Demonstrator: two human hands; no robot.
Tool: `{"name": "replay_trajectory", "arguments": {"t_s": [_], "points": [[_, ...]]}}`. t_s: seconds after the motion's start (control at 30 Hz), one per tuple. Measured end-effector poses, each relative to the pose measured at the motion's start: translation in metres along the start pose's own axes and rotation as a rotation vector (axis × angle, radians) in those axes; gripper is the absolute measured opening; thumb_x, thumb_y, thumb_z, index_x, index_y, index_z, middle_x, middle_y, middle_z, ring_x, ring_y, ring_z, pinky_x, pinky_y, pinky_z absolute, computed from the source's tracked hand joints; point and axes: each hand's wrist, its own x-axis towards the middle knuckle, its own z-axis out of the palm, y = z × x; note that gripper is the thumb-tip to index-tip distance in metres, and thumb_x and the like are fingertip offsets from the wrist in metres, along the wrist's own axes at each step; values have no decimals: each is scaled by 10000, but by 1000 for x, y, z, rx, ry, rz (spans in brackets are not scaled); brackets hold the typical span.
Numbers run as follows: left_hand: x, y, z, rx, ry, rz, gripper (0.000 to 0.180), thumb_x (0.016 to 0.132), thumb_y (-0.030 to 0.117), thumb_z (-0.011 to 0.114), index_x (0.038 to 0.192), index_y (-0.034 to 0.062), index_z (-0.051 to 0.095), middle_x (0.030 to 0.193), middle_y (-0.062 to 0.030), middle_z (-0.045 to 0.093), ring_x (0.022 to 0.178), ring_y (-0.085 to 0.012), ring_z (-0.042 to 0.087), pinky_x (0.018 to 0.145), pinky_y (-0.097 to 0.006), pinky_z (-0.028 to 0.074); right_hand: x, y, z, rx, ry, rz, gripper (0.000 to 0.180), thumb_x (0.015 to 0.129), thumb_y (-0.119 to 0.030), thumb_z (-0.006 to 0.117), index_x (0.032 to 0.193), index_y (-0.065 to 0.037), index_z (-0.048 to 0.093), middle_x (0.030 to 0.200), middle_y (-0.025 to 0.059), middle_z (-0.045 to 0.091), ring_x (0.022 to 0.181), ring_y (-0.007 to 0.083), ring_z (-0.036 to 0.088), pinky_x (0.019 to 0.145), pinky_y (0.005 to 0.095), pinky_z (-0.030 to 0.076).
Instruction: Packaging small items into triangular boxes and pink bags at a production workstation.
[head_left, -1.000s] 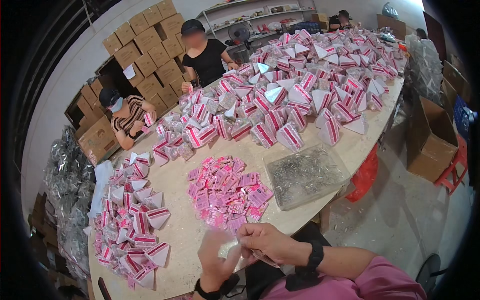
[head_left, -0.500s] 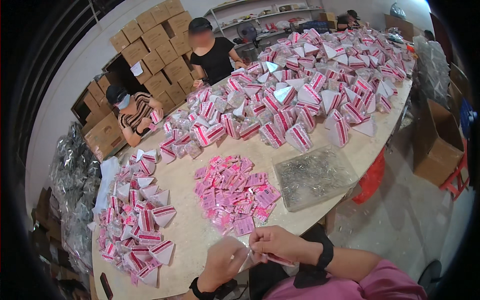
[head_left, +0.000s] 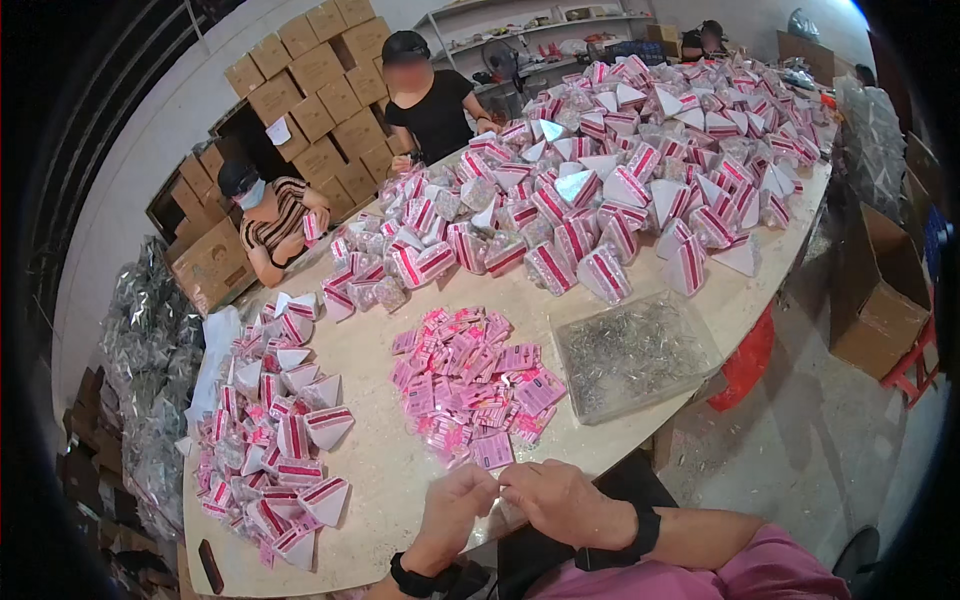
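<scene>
My left hand (head_left: 458,508) and my right hand (head_left: 568,503) meet at the table's near edge, both closed with fingertips pinched together. Something thin and pale, perhaps clear plastic, shows just below the fingertips; I cannot make out what it is. Right beyond them lies a loose heap of small pink printed cards (head_left: 470,375). Beside the heap stands a shallow clear tray (head_left: 590,408) filled with many thin, shiny metal pieces. To the left is a pile of bagged wedge shapes (head_left: 297,470), white with pink stripes, like cake slices.
A far larger heap of the same bagged wedges (head_left: 600,215) covers the table's far side. Two people (head_left: 432,110) work across it, another farther back. A dark phone-like object (head_left: 210,567) lies near left. Cartons (head_left: 320,110) are stacked behind; an opened carton (head_left: 875,295) sits right.
My left hand has come up against my right hand, closing the small gap between them. The pink and white edge under my right hand no longer shows. The view has shifted slightly.
</scene>
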Motion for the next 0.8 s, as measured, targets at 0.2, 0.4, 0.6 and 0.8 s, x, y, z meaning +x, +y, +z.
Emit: {"name": "replay_trajectory", "arguments": {"t_s": [0.2,0.4,0.6,0.8], "points": [[6,3,-6,116,-105,23,115,873,112,569,814,15,581,698,25,528,648,-51,484,586,-201,388,1,6,-1,179,14,73,153,826,-102,601,948,-14,573,759,137,612,661,285,598,596,370,474],[36,33,-32,419,62,-39,119,847,135,604,851,18,619,741,7,575,654,-63,516,591,-221,431,8,27,-8,945,-124,663,132,850,-113,597,903,8,592,688,26,591,608,79,537,493,217,388],[152,140,-125,700,303,175,170,789,139,621,835,-23,601,663,-43,591,491,-92,547,440,-226,425,7,65,-13,1156,-394,822,146,856,-58,586,973,27,568,737,58,588,647,102,557,561,209,436],[286,125,-222,1123,587,128,432,748,267,655,1022,-55,567,851,-174,635,709,-257,628,627,-337,496,14,73,-28,1135,-626,796,177,857,-79,592,998,23,563,729,53,581,606,81,531,534,188,412]]}}
